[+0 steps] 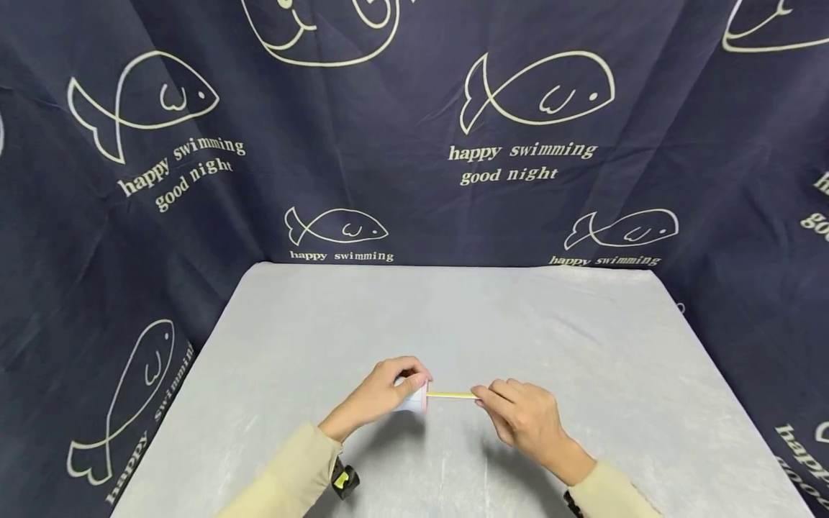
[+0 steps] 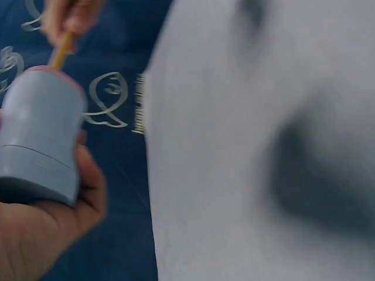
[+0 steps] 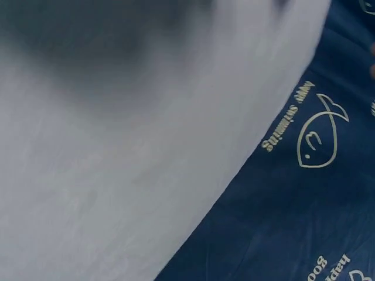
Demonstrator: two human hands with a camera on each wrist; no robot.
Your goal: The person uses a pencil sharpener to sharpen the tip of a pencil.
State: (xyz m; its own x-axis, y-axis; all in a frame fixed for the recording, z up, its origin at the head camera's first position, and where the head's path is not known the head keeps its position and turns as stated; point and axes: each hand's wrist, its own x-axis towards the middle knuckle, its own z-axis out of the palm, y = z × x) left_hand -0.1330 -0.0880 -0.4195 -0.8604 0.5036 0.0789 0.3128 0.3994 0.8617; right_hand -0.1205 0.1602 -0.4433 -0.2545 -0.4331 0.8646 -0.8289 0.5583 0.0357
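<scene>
My left hand (image 1: 382, 392) grips a pale blue pencil sharpener (image 1: 411, 400) with a pink rim, held on its side over the table. From the pink end a yellow pencil (image 1: 451, 395) sticks out to the right. Its far end is pinched between the thumb and fingers of my right hand (image 1: 526, 419). In the left wrist view the rounded sharpener body (image 2: 41, 123) lies in the palm, and the pencil (image 2: 60, 51) enters its pink top. Only a sliver of fingers shows at the right edge of the right wrist view.
A table with a light grey cover (image 1: 453, 324) lies beneath both hands, which cast shadows on it. Dark blue cloth (image 1: 414, 144) printed with fish and lettering hangs behind and at both sides. A dark band with a yellow patch (image 1: 344, 478) circles the left wrist.
</scene>
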